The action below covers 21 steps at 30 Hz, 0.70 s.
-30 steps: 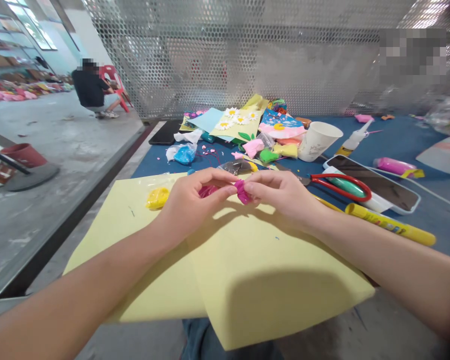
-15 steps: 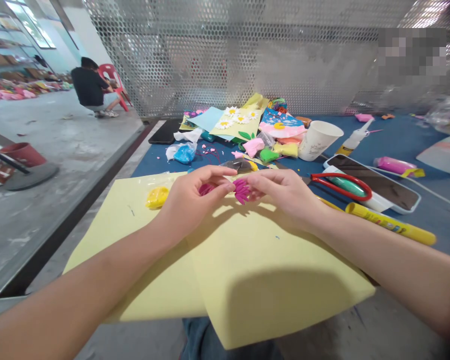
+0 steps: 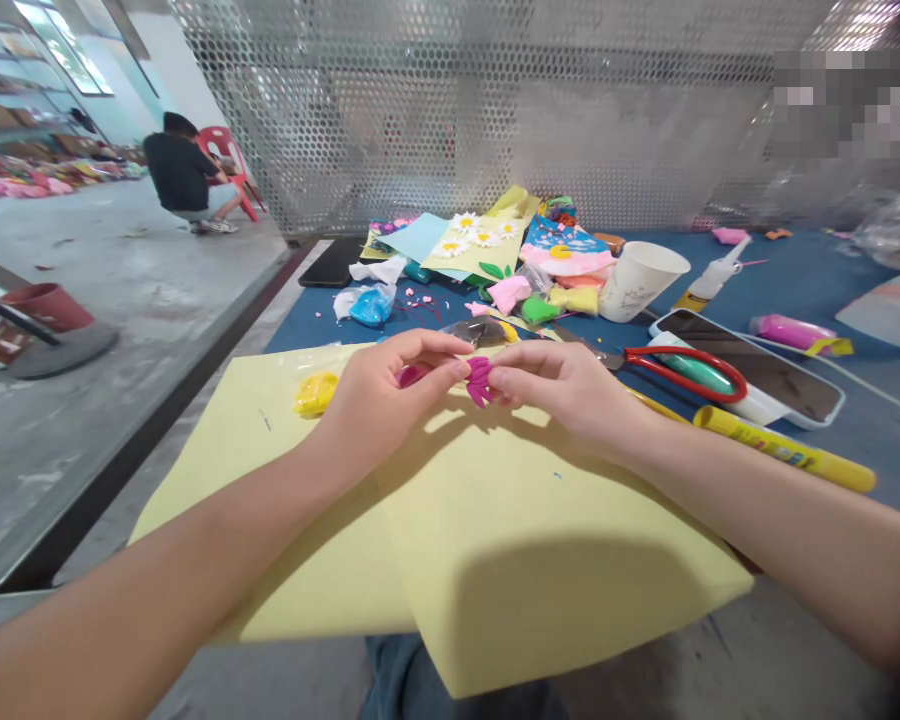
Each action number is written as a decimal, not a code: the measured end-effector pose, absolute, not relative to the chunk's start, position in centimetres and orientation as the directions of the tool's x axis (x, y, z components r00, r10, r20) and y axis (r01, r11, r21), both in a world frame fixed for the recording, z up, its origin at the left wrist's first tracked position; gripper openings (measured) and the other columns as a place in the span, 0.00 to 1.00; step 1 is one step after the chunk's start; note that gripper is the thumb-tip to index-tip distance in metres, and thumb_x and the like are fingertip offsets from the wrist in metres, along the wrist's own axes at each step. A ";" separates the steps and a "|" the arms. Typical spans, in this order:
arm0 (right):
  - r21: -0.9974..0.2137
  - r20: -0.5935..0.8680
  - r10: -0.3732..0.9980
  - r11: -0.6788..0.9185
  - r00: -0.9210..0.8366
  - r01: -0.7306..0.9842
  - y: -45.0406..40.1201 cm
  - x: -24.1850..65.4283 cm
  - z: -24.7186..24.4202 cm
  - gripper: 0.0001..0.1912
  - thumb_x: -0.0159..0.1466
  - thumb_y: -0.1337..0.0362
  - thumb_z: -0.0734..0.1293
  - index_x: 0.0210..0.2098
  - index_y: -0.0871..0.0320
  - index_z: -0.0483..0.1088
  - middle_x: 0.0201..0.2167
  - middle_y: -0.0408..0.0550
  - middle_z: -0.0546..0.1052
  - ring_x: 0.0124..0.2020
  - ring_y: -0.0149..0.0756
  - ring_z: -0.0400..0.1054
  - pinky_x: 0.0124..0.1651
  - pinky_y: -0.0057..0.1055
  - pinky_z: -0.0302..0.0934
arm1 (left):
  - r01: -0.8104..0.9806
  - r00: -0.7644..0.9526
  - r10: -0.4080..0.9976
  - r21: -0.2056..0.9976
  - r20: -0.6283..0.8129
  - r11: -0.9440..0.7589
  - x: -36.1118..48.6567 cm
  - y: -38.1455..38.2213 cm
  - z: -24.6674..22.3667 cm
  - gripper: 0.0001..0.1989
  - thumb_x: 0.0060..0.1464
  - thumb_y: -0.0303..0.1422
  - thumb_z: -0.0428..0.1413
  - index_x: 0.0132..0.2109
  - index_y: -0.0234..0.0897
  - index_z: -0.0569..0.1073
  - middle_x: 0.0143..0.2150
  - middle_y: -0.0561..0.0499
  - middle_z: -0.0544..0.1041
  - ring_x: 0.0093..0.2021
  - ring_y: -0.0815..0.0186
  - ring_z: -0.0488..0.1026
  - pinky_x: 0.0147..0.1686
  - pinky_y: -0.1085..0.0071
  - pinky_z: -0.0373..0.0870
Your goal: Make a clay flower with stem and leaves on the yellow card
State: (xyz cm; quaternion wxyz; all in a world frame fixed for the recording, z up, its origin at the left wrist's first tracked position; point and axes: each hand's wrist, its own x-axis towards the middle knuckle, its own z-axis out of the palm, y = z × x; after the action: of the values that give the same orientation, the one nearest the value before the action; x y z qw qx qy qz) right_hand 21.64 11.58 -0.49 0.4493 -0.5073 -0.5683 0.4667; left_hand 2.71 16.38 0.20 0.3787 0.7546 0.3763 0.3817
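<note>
A small magenta clay flower (image 3: 479, 381) with narrow petals is held up between my two hands, above yellow paper (image 3: 495, 520). My left hand (image 3: 401, 385) pinches its left side between thumb and fingers. On the other side, the thumb and forefinger of my right hand (image 3: 555, 385) press on the petals. More magenta clay (image 3: 411, 375) shows behind my left thumb, partly hidden. A bag of yellow clay (image 3: 316, 394) lies left of my left hand. Beyond my fingers is a dark clay pack (image 3: 476, 332), partly covered.
Red-handled scissors (image 3: 686, 373) rest on a phone (image 3: 757, 365) at right, near a yellow tube (image 3: 784, 448). A paper cup (image 3: 641, 282), glue bottle (image 3: 712, 278), clay packets and daisy-covered paper (image 3: 476, 240) stand behind. A person (image 3: 184, 175) crouches far left.
My right thumb has moved left onto the petals, covering more of the flower's right side. The flower has turned slightly. My left hand keeps nearly the same place.
</note>
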 end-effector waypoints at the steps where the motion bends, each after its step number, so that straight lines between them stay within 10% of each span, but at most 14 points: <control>1: -0.991 0.029 0.996 0.040 -0.089 0.127 11.6 21.6 -0.5 0.10 0.58 0.58 0.70 0.35 0.57 0.77 0.31 0.45 0.78 0.29 0.29 0.67 0.33 0.29 0.63 | 0.253 0.418 0.865 0.878 0.279 -0.406 2.7 16.5 0.1 0.09 0.54 0.37 0.60 0.42 0.42 0.79 0.37 0.52 0.82 0.35 0.65 0.78 0.35 0.72 0.76; 21: -0.943 0.119 0.988 0.143 -0.098 0.301 11.5 21.6 -0.3 0.12 0.58 0.55 0.70 0.33 0.57 0.79 0.32 0.47 0.80 0.30 0.33 0.70 0.33 0.30 0.64 | 0.304 0.435 0.877 0.885 0.202 -0.354 2.9 16.1 0.6 0.18 0.52 0.38 0.61 0.50 0.41 0.74 0.32 0.52 0.81 0.34 0.63 0.79 0.36 0.70 0.76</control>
State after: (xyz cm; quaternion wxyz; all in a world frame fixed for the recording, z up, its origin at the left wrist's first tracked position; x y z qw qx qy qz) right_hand 21.59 11.49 -0.35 0.4285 -0.5172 -0.6230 0.4010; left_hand 2.86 16.12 0.57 0.4064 0.7433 0.3973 0.3528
